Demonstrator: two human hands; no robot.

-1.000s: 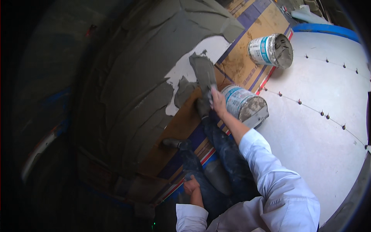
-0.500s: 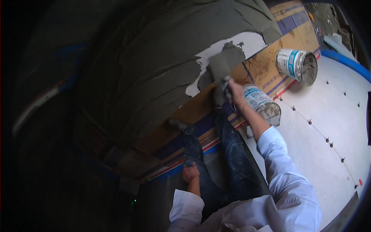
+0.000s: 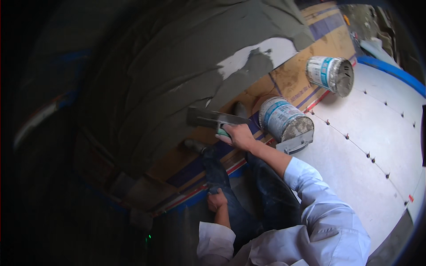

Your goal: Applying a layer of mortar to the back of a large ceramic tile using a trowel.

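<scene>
My right hand (image 3: 237, 135) grips the green handle of a flat steel trowel (image 3: 212, 119). The blade lies against the lower part of a wall coated in grey plaster (image 3: 177, 66). A bare white patch (image 3: 257, 53) remains on the wall up and to the right of the trowel. My left hand (image 3: 216, 199) rests closed on my left knee, on dark trousers. A bucket of grey plaster (image 3: 284, 119) stands just right of my right hand, with a second flat tool (image 3: 295, 144) leaning at its base.
A second bucket (image 3: 330, 75) stands farther right on cardboard sheets (image 3: 288, 80) laid along the wall's foot. White screwed boards (image 3: 372, 133) cover the floor to the right. A blue edge (image 3: 386, 68) runs at the far right. The left side is dark.
My right hand has drawn the trowel down and left across the wall, from the white patch to lower plaster. The view shifted, so the buckets appear farther right.
</scene>
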